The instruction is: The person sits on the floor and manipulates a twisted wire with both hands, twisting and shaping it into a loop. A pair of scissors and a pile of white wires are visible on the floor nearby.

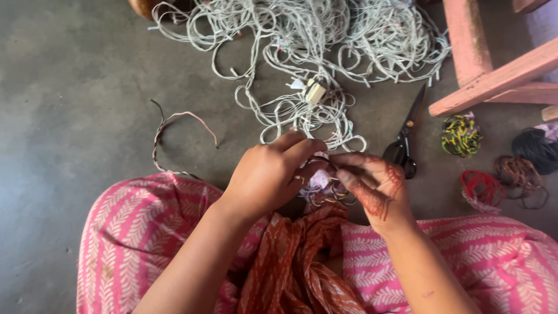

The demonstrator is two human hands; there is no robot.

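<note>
Pinching together over the lap, the left hand (264,174) and the henna-patterned right hand (372,183) both close their fingertips on a small coil of thin wire (321,183), brownish loops with pale pink-white bits, held just above the grey floor (75,87). Black scissors (405,139) lie just beside the right hand, a tangled heap of white cords (302,35) beyond.

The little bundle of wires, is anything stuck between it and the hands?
No, nothing visible is. Both hands already touch the small wire bundle: the left hand grips it from the left and the right hand pinches it from the right. The scissors and the white cable pile lie farther away on the floor.
</note>
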